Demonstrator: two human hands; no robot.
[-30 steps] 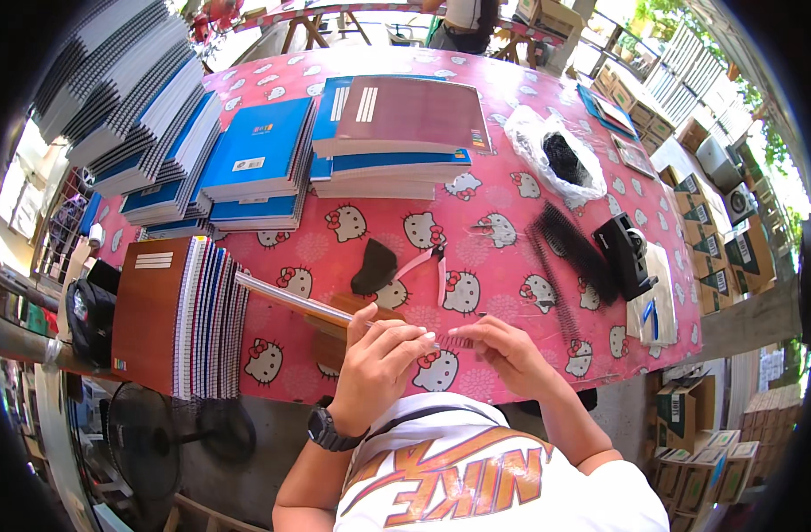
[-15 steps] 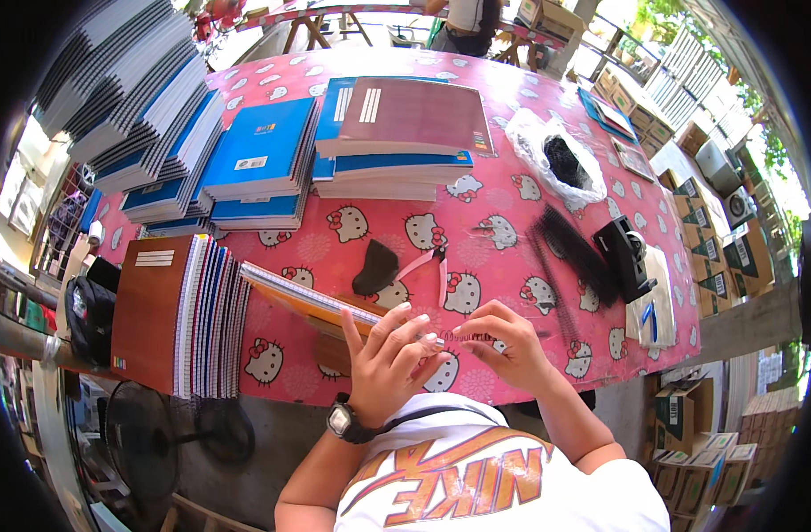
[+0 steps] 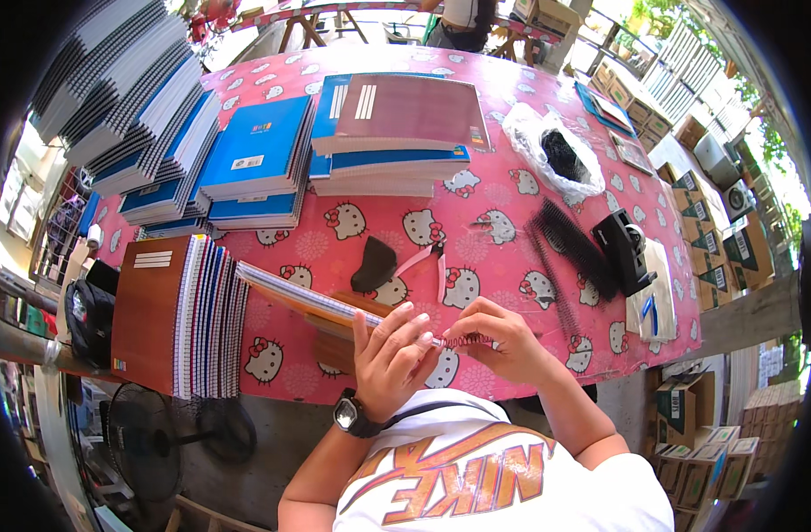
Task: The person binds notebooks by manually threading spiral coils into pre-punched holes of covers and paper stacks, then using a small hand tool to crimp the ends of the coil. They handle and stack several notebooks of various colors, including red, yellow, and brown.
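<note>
My left hand point(image 3: 392, 359) grips the near end of a notebook point(image 3: 312, 301), which is tilted up on its edge with its punched spine upward. A dark spiral coil point(image 3: 466, 340) sticks out past that end of the spine. My right hand point(image 3: 505, 344) pinches the coil between thumb and fingers. Beyond my hands lie pliers with pink handles point(image 3: 413, 260) and a black curved piece point(image 3: 374, 263). To the right, loose black spiral coils point(image 3: 572, 248) lie beside a black tape dispenser point(image 3: 623, 253).
Brown-covered spiral notebooks point(image 3: 153, 310) stand stacked at left. Blue notebooks point(image 3: 257, 146), a tall notebook pile point(image 3: 126, 102) and a maroon-topped stack point(image 3: 414, 111) fill the far left. A white plastic bag point(image 3: 530, 142) holds black coils. A person point(image 3: 461, 22) is at the back.
My right hand has closed in slightly on the coil, which shows more clearly at the spine's end. The notebook stays tilted in my left hand.
</note>
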